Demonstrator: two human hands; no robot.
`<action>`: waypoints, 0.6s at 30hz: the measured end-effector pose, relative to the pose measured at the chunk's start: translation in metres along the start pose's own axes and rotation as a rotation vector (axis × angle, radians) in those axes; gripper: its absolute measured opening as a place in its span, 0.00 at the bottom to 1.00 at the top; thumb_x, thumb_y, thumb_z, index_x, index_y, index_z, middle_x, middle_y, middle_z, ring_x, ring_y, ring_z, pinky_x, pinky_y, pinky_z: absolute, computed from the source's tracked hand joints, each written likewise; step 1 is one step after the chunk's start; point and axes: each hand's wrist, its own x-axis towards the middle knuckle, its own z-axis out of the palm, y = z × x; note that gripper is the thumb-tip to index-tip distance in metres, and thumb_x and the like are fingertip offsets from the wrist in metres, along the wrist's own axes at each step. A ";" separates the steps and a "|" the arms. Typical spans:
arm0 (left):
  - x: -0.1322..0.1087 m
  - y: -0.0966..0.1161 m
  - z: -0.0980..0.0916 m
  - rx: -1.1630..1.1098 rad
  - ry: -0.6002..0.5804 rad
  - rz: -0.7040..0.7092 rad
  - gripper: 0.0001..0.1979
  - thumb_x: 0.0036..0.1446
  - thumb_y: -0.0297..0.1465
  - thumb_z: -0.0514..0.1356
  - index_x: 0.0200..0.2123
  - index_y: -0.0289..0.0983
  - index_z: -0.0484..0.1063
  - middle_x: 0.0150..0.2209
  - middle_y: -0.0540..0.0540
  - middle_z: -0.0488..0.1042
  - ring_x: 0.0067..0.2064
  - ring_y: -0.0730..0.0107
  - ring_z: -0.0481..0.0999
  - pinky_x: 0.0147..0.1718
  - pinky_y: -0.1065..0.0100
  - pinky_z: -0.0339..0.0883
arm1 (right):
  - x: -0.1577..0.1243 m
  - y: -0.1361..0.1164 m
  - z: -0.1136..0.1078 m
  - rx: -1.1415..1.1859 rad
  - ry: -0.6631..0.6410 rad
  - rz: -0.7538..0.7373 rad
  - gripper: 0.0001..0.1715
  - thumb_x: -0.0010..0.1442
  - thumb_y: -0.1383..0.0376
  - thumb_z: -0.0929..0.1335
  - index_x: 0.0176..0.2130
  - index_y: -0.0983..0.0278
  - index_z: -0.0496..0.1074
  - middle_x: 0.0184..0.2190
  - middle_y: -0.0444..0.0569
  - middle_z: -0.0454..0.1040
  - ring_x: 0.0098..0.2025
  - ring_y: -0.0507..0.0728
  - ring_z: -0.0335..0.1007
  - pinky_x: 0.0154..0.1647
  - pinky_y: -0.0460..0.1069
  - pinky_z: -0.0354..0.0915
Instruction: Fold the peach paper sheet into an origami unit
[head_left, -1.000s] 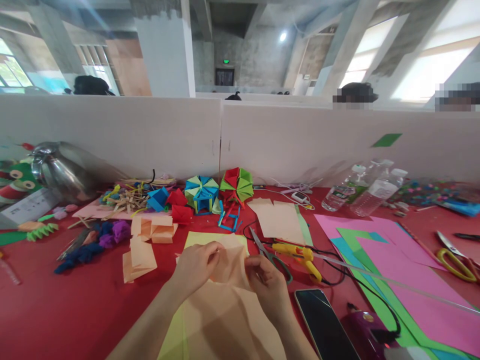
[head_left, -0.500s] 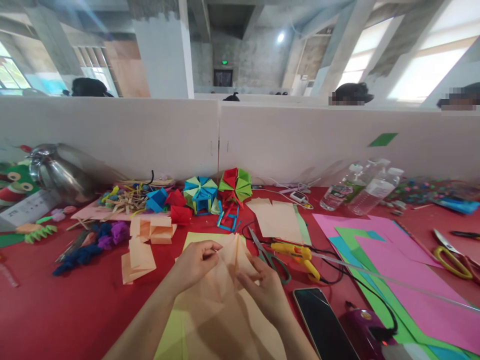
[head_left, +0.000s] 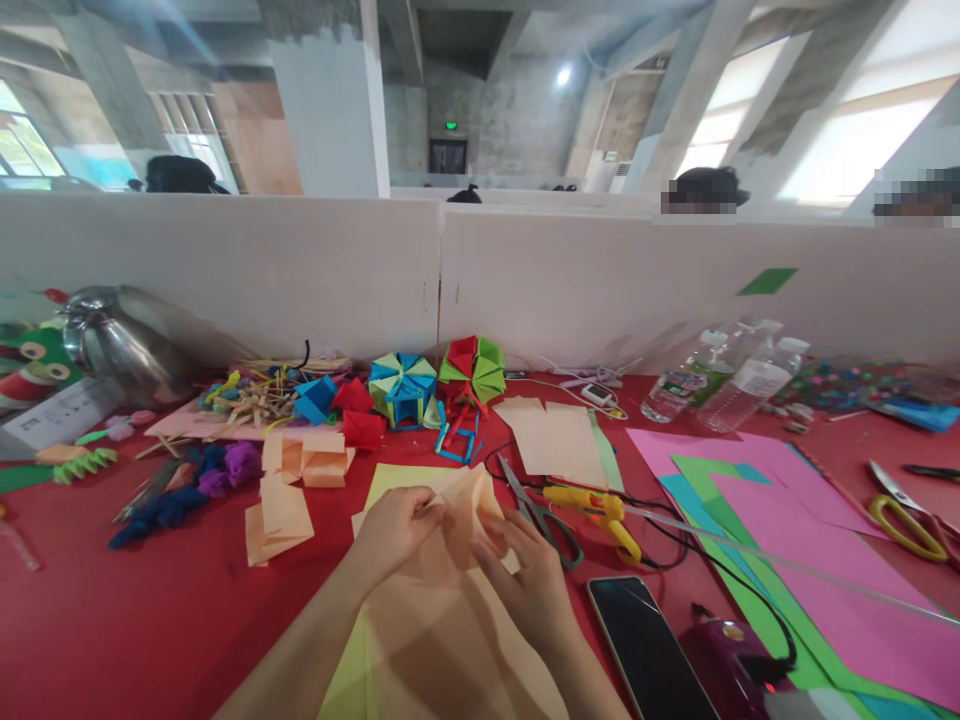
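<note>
Between my hands is a folded piece of peach paper (head_left: 466, 505), its creased layers standing partly open. My left hand (head_left: 401, 525) pinches its left edge between thumb and fingers. On the other side, my right hand (head_left: 525, 565) grips the right part, thumb in front and fingers behind. Below them lies a large peach sheet (head_left: 450, 640) over a yellow sheet (head_left: 341, 680). Several folded peach paper pieces (head_left: 281, 520) rest to the left. Just right of my right hand are grey-green-handled scissors (head_left: 551, 525) and a yellow hot glue gun (head_left: 592, 505).
A phone (head_left: 645, 640) and a purple device with a cord (head_left: 739, 655) lie at the lower right, near pink sheets (head_left: 832, 600). Paper umbrellas (head_left: 403, 385), sticks (head_left: 262, 400), plastic bottles (head_left: 757, 385) and a steel jug (head_left: 124, 345) line the white partition (head_left: 570, 290).
The peach paper's pointed upright fold has spread into a wider, more open shape. Both hands stay on it, shifting only slightly.
</note>
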 end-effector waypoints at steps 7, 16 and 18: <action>-0.001 0.002 -0.006 0.139 0.103 -0.087 0.16 0.56 0.37 0.51 0.20 0.38 0.63 0.19 0.52 0.62 0.24 0.71 0.63 0.22 0.72 0.43 | -0.002 -0.007 0.001 0.032 -0.085 -0.120 0.12 0.60 0.66 0.63 0.32 0.62 0.75 0.38 0.54 0.76 0.43 0.57 0.72 0.43 0.50 0.69; -0.005 0.010 -0.014 0.129 0.003 0.037 0.14 0.55 0.33 0.52 0.19 0.38 0.61 0.18 0.53 0.61 0.24 0.72 0.63 0.22 0.72 0.45 | -0.002 -0.008 0.001 0.067 -0.128 -0.075 0.17 0.62 0.63 0.60 0.29 0.62 0.74 0.46 0.53 0.72 0.47 0.57 0.70 0.43 0.49 0.68; -0.006 0.012 -0.015 0.118 -0.014 0.060 0.13 0.55 0.33 0.52 0.18 0.38 0.62 0.18 0.53 0.60 0.23 0.72 0.62 0.22 0.72 0.45 | -0.001 -0.007 0.002 0.048 -0.098 -0.031 0.13 0.60 0.63 0.63 0.26 0.62 0.71 0.36 0.52 0.75 0.48 0.59 0.69 0.46 0.51 0.66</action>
